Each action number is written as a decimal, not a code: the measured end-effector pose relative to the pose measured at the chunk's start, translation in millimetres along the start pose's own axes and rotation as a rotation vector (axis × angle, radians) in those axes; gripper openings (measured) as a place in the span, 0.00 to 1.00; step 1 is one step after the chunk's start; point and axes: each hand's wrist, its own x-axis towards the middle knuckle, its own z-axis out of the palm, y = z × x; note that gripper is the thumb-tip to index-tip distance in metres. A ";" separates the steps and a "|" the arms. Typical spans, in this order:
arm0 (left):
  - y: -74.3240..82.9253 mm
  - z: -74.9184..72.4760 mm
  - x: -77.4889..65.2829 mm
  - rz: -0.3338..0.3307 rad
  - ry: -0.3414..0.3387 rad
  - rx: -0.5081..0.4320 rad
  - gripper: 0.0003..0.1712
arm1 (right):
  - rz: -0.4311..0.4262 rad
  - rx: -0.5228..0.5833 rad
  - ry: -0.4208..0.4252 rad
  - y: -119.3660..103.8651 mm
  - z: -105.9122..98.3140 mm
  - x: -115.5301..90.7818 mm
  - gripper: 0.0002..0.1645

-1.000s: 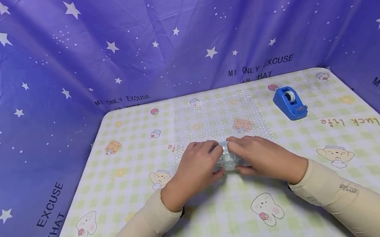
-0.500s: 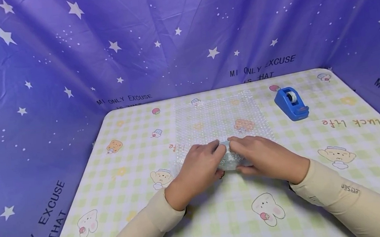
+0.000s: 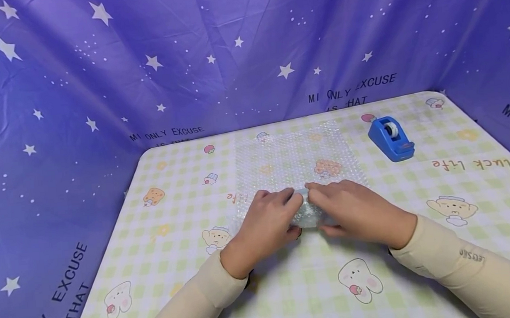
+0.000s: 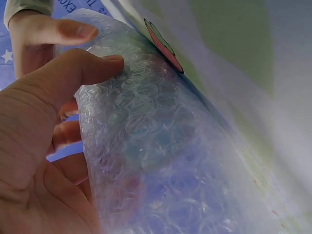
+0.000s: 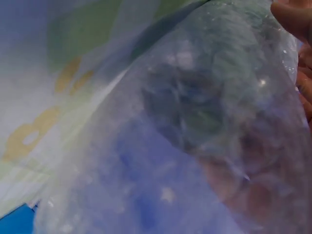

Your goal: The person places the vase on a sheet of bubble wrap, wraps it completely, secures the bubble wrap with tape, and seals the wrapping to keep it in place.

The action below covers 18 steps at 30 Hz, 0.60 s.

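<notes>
A sheet of bubble wrap (image 3: 291,158) lies flat, its near end rolled into a bundle (image 3: 306,218). Something pale blue-green shows through the layers; its kind cannot be made out. My left hand (image 3: 266,223) grips the left end of the bundle, fingers over the top and thumb on the near side. On the right end, my right hand (image 3: 353,212) holds it the same way. Close up in the left wrist view, the wrap (image 4: 146,112) curves in a tube with an open end. The right wrist view shows fingers blurred through the clear wrap (image 5: 195,117).
A blue tape dispenser (image 3: 390,139) with a roll of tape stands at the back right, beyond the wrap. The table (image 3: 310,294) has a green-checked cloth printed with cartoon figures. Purple star-patterned curtains (image 3: 213,82) enclose the back and sides.
The head view has shifted very slightly. Both hands keep their grip on the bundle, and the flat part of the wrap lies as before.
</notes>
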 end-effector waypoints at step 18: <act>-9.5 1.1 4.8 -0.039 -0.020 -0.096 0.24 | 0.004 -0.212 0.048 -3.3 -12.8 -2.4 0.42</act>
